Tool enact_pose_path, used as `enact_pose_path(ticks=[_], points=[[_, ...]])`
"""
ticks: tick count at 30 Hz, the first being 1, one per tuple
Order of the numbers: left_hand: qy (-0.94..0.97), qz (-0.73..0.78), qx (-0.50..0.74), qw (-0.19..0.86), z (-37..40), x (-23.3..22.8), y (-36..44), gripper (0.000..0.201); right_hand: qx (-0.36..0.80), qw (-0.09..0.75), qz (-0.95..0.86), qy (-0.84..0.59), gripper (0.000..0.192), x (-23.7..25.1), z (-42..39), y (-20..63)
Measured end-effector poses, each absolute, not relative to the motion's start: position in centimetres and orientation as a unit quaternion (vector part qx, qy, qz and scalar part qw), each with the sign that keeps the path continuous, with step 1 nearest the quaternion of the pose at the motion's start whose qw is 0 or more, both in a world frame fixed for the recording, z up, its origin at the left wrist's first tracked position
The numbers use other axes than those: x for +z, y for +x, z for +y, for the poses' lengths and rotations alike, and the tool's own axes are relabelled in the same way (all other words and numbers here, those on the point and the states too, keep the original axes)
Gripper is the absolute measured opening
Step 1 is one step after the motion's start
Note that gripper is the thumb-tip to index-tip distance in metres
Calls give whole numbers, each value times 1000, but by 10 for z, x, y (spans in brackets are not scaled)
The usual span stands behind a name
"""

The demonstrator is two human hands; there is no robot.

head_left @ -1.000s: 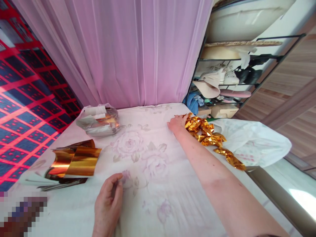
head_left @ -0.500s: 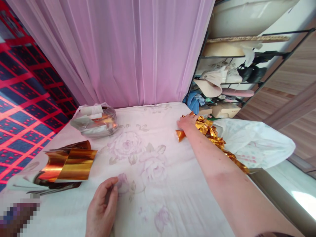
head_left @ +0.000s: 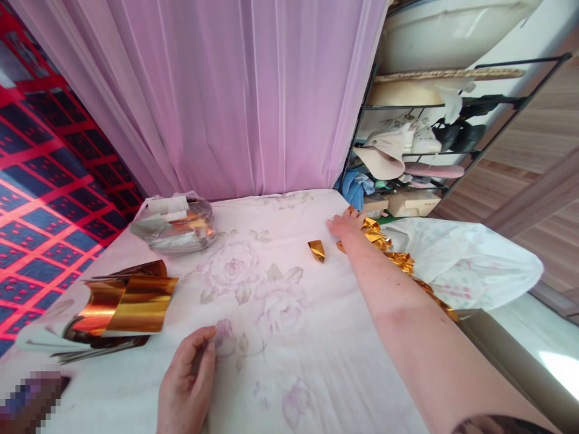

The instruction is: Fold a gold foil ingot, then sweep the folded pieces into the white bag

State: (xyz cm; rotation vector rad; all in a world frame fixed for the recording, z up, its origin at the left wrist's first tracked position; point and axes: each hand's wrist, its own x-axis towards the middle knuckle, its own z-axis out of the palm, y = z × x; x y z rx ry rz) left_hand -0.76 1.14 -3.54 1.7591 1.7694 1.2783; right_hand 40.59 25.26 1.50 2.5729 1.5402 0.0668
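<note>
My right hand [head_left: 347, 226] is stretched out at the far right of the bed-like, flower-patterned cloth [head_left: 271, 241]. Its fingers look spread over a row of folded gold foil pieces [head_left: 400, 260], which my forearm partly hides. A single folded gold foil piece [head_left: 317, 251] lies apart, to the left of that hand. My left hand [head_left: 187, 380] rests on the cloth near the front, fingers curled and thumb close to the index finger, with nothing visible in them. Further left lies a stack of gold foil sheets [head_left: 140, 304], slightly curled, on pale paper.
A clear plastic bag [head_left: 176, 226] with foil and paper sits at the back left. At right lie a white plastic bag [head_left: 479, 259] and a cardboard box edge [head_left: 502, 361]. Behind stand a pink curtain [head_left: 235, 96] and a shelf rack [head_left: 418, 105]. A blurred-out object [head_left: 31, 398] lies front left.
The single folded foil piece now lies separate, slightly left of where it was beside my right hand. That hand has moved slightly away from it, its fingers spreading. My left hand stays put.
</note>
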Motion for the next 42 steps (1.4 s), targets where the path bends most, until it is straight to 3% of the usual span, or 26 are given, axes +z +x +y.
enact_pose_path(ticks=[9, 15, 19, 26, 34, 42], points=[[618, 617, 457, 170, 13, -32, -5, 33, 21, 52, 503, 862, 54, 34, 233, 397], [607, 626, 454, 184, 14, -33, -6, 37, 31, -10, 712, 701, 54, 38, 207, 329], [595, 635, 452, 195, 15, -36, -7, 41, 30, -3, 780, 625, 40, 22, 190, 303], [597, 633, 451, 200, 16, -37, -9, 40, 105, -5, 723, 683, 33, 17, 178, 362], [580, 645, 456, 199, 14, -34, -6, 40, 133, 21, 613, 778, 39, 22, 186, 421], [590, 655, 434, 186, 11, -31, -7, 39, 71, 44, 601, 795, 49, 10, 238, 428]])
